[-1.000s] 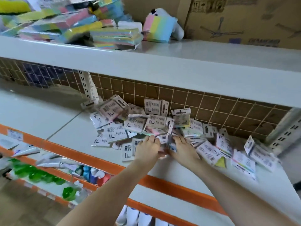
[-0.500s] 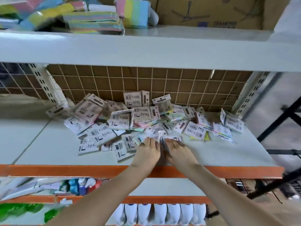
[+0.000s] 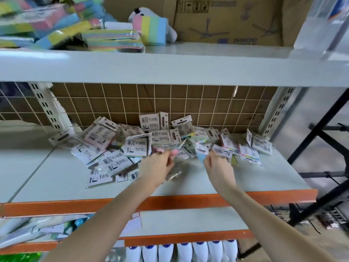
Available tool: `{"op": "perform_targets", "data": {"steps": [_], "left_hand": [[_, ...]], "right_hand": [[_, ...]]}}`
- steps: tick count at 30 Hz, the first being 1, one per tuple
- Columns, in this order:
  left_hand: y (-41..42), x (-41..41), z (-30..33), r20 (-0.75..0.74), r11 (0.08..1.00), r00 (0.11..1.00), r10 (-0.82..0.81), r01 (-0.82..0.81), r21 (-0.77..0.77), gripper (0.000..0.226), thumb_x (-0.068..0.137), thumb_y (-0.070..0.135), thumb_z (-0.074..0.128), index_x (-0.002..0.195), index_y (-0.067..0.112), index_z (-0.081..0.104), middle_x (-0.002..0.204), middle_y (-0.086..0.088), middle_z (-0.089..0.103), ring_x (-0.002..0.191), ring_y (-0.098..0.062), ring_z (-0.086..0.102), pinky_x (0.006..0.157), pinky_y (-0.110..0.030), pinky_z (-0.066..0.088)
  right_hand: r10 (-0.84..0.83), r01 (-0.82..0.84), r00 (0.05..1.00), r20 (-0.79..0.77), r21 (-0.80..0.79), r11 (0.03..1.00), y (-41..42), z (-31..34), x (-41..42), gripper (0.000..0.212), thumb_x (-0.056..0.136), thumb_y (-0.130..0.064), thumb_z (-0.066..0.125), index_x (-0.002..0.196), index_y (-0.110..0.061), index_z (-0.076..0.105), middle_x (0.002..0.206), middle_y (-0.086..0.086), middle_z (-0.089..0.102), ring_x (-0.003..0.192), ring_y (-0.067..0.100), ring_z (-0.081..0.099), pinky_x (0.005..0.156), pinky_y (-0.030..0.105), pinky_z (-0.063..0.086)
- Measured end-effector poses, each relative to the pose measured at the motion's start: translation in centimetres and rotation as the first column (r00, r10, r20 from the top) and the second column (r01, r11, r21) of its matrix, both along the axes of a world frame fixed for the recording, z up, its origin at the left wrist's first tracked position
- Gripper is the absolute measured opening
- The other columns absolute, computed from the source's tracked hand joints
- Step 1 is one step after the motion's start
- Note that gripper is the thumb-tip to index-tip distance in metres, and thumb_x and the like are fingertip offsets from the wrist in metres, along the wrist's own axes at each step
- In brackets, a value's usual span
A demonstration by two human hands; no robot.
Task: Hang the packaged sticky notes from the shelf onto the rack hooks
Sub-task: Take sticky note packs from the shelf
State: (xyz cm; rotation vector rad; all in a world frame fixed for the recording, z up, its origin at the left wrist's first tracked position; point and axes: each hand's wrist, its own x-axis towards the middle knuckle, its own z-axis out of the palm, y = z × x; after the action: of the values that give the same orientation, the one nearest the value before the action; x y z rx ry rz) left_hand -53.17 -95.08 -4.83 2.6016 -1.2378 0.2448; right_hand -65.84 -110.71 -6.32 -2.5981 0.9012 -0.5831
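Note:
A heap of packaged sticky notes lies on the grey shelf against the wire grid backing. My left hand grips a pink-edged packet at the front of the heap, with a clear wrapper hanging below it. My right hand pinches a blue-edged packet lifted slightly off the pile. The two hands are apart, each with its own packet. A black metal rack stands to the right of the shelf; its hooks are hard to make out.
The shelf has an orange front edge. Above, another shelf carries coloured sponge packs, a plush toy and a cardboard fan box. White bottles stand on a lower level.
My hands were together on the pile; they have now drawn apart, each lifting a packet. The camera view has shifted, showing more of the upper shelf.

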Motion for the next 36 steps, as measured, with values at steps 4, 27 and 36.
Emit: {"op": "perform_targets", "data": {"steps": [4, 27, 36], "left_hand": [[0.3, 1.0, 0.5, -0.451, 0.886, 0.892, 0.041, -0.241, -0.397, 0.023, 0.095, 0.016, 0.049, 0.072, 0.016, 0.046, 0.061, 0.004, 0.048, 0.049, -0.008, 0.045, 0.036, -0.012, 0.031], [-8.4, -7.4, 0.4, -0.806, 0.837, -0.308, -0.506, -0.401, -0.372, 0.039, 0.074, 0.03, 0.068, 0.107, 0.01, 0.066, 0.098, -0.012, 0.073, 0.077, -0.023, 0.071, 0.061, -0.034, 0.058], [-16.3, -18.1, 3.1, -0.782, 0.815, -0.266, -0.564, -0.33, -0.476, 0.02, 0.067, 0.027, 0.068, 0.08, 0.012, 0.072, 0.066, -0.009, 0.07, 0.049, -0.02, 0.065, 0.043, -0.027, 0.052]], "right_hand": [[-0.215, 0.111, 0.942, 0.259, 0.366, 0.924, -2.7, 1.1, -0.3, 0.041, 0.098, -0.019, 0.041, 0.06, -0.016, 0.027, 0.05, -0.001, 0.03, 0.05, 0.02, 0.028, 0.044, 0.029, 0.018], [-0.514, 0.1, 0.78, 0.357, 0.739, 0.666, -5.6, 4.7, -11.5, 0.028, 0.098, -0.029, 0.048, 0.077, -0.01, 0.049, 0.056, 0.005, 0.054, 0.05, 0.018, 0.056, 0.047, 0.025, 0.034], [-0.611, 0.114, 0.654, 0.446, 0.74, 0.662, -9.4, 6.2, -23.9, 0.027, 0.098, -0.025, 0.048, 0.08, -0.009, 0.061, 0.072, 0.007, 0.066, 0.066, 0.024, 0.063, 0.059, 0.033, 0.045]]}}
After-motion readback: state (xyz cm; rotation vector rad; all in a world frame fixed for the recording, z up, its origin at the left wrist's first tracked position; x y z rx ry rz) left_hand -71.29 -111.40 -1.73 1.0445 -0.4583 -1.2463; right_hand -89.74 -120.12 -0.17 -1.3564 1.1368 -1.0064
